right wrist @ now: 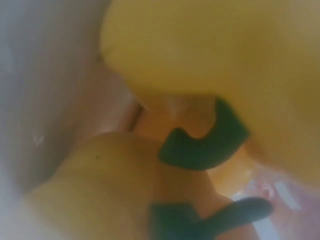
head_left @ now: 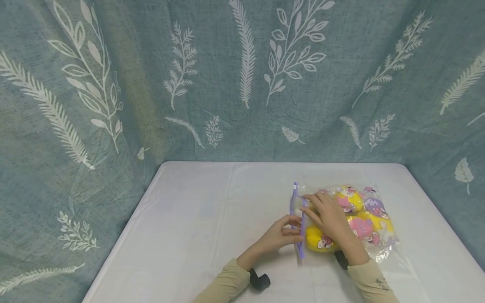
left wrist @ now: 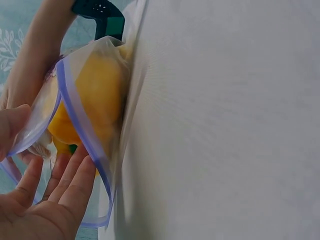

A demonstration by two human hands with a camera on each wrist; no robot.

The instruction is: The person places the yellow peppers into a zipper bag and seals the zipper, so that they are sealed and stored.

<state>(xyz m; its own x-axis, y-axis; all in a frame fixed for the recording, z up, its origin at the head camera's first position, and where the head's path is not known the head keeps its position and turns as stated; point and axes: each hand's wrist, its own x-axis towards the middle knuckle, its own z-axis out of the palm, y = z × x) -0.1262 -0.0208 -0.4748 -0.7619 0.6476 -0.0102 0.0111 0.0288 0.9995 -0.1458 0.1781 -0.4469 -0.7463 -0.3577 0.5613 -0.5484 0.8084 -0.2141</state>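
A clear zip bag (head_left: 379, 246) with a purple zip edge and pink cartoon prints lies on its side at the right of the table. Inside are several yellow bell peppers (head_left: 318, 240); two green stems (right wrist: 205, 147) show close up in the right wrist view. My left hand (head_left: 281, 234) is at the bag's mouth, its fairly straight fingers (left wrist: 75, 182) against the purple edge (left wrist: 82, 112), thumb apart. From above, my right hand (head_left: 331, 216) reaches over the bag, pinching the upper zip edge between thumb and fingers. The mouth gapes between the two edges.
A white cloth covers the table (head_left: 197, 210). Behind it and at both sides hangs a blue-green curtain (head_left: 212, 75) with white leaf prints. Dark wrist cameras (head_left: 259, 281) sit by both sleeves, the right one close to the bag's near side.
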